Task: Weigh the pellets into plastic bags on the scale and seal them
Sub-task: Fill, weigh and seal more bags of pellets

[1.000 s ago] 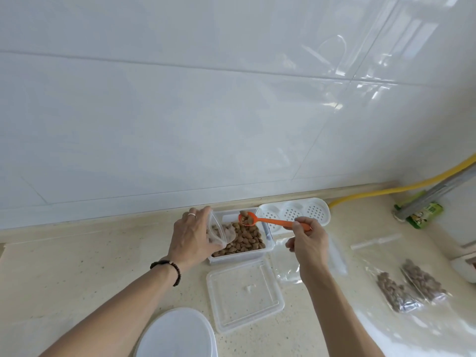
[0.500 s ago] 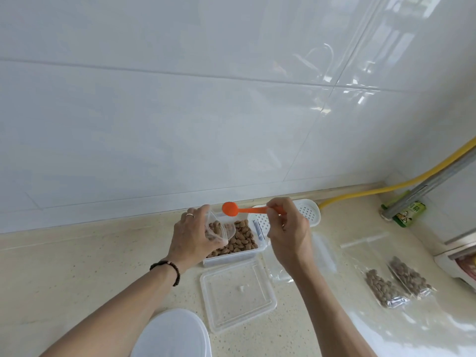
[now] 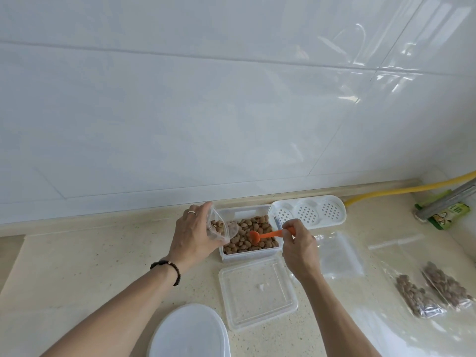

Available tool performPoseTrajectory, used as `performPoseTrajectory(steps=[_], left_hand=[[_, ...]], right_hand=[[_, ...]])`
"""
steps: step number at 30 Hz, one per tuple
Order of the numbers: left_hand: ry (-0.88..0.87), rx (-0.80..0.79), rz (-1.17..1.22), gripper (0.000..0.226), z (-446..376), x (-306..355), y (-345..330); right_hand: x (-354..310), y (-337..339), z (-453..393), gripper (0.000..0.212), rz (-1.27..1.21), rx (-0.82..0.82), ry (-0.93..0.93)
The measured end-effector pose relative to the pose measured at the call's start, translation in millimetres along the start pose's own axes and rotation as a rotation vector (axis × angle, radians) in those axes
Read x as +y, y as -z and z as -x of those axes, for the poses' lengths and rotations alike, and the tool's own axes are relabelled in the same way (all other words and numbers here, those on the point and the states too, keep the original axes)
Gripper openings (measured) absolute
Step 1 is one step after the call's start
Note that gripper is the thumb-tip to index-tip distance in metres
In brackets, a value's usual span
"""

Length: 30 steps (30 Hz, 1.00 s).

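Note:
A clear plastic tub (image 3: 249, 256) full of brown pellets (image 3: 247, 228) stands by the wall. My left hand (image 3: 193, 235) holds a small clear bag (image 3: 219, 229) open at the tub's left edge, with a few pellets inside it. My right hand (image 3: 300, 243) pinches the handle of an orange spoon (image 3: 260, 236), whose bowl lies down among the pellets in the tub. Two filled bags of pellets (image 3: 435, 289) lie flat on the counter at the right. An empty clear bag (image 3: 340, 256) lies just right of my right hand.
The tub's clear lid (image 3: 257, 295) lies in front of the tub. A white oval lid (image 3: 190, 333) sits at the near edge. A white perforated tray (image 3: 309, 213) stands behind the tub. A yellow hose (image 3: 412, 189) and a green packet (image 3: 445, 215) are at the far right.
My right hand has brought the orange spoon from above the bag's mouth down into the pellets in the tub. My left hand keeps holding the bag open.

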<state>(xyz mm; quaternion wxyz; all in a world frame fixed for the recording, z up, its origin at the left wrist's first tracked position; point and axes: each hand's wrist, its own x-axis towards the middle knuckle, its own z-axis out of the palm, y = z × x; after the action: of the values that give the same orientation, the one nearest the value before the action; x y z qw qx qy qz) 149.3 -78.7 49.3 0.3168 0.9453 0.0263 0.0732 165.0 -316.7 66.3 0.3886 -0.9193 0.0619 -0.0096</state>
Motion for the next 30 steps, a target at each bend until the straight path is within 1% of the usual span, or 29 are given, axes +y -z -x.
performPoseTrajectory(steps=[3, 6, 11, 16, 20, 25, 27, 30], left_hand=[[0.000, -0.003, -0.019, 0.087, 0, -7, 2], [0.002, -0.006, -0.037, 0.090, 0, -11, 3], [-0.015, -0.009, -0.077, 0.091, -1, -13, 5], [-0.028, -0.025, -0.091, 0.093, -5, -7, -1], [-0.043, -0.031, -0.154, 0.089, -10, 3, -7], [-0.056, -0.024, -0.202, 0.076, -14, 21, -14], [-0.065, -0.035, -0.164, 0.077, -14, 28, -15], [-0.057, -0.056, -0.034, 0.078, -13, 39, -15]], right_hand=[[-6, -11, 0, 0.012, -0.186, -0.081, -0.085], [-5, -18, -1, 0.011, -0.310, -0.083, -0.230], [0, -10, -2, 0.009, -0.449, 0.033, -0.354], [0, 10, -4, 0.010, -0.508, 0.096, -0.376], [-10, 30, -3, 0.010, -0.568, 0.121, -0.334], [-31, 47, -1, 0.010, -0.598, 0.154, -0.245], [-39, 49, 4, 0.013, -0.519, 0.140, -0.138], [-52, 48, 16, 0.024, -0.341, 0.082, 0.132]])
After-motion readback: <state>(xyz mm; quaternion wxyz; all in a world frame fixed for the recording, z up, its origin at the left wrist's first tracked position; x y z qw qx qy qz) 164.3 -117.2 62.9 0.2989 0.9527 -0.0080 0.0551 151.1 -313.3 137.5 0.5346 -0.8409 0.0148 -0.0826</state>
